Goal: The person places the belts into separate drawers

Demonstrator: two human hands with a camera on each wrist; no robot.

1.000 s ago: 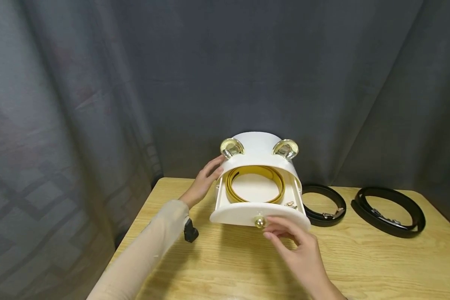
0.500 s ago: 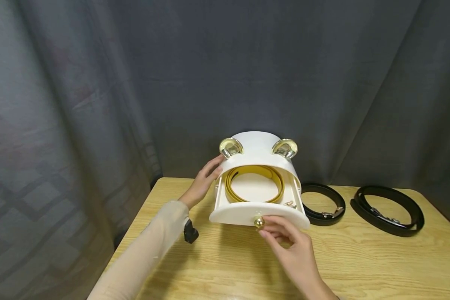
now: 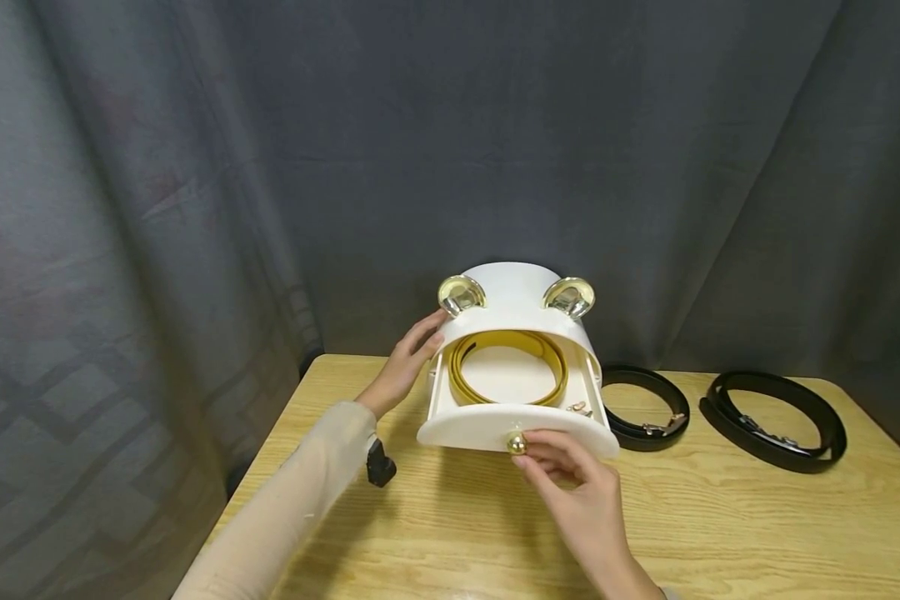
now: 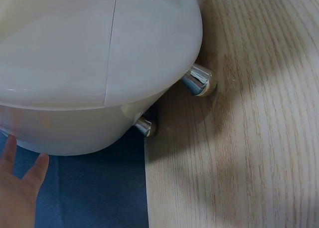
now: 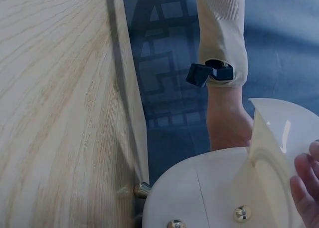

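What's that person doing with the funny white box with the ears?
A person is working a round white box that stands on a wooden table. Its drawer is pulled out, and a yellow belt lies coiled inside. The right hand pinches the little gold knob on the drawer front. The left hand rests flat against the box's side and steadies it. Two black belts lie coiled on the table to the right.
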